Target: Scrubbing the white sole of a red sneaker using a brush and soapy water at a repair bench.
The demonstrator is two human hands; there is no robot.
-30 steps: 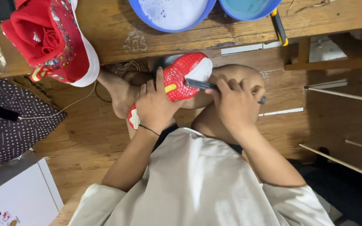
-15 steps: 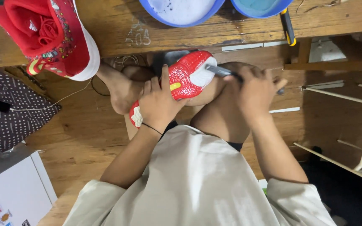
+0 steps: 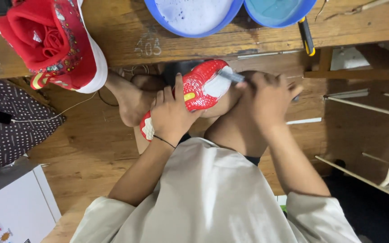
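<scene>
Place: I take it for a small shoe-cleaning workshop.
Beyond my hands: worn wooden surface (image 3: 122,40), two blue basins (image 3: 193,18), red sneaker (image 3: 52,42).
Below: plank floor (image 3: 91,148).

Red textured shoe sole (image 3: 201,85), blue basins (image 3: 194,18).

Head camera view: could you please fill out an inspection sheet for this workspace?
Surface: worn wooden bench across the top, wooden floor below.
Job's things: red shoe, sole up, resting on the person's knee; thin tool with its tip on the white sole patch.
Clutter: second red shoe on the bench; two blue basins; yellow-and-black tool.
Hands: left hand grips the shoe; right hand holds the thin tool.
Cables: thin white cord on the floor at left.
Surroundings: dotted dark fabric; white box; pale sticks at right.
</scene>
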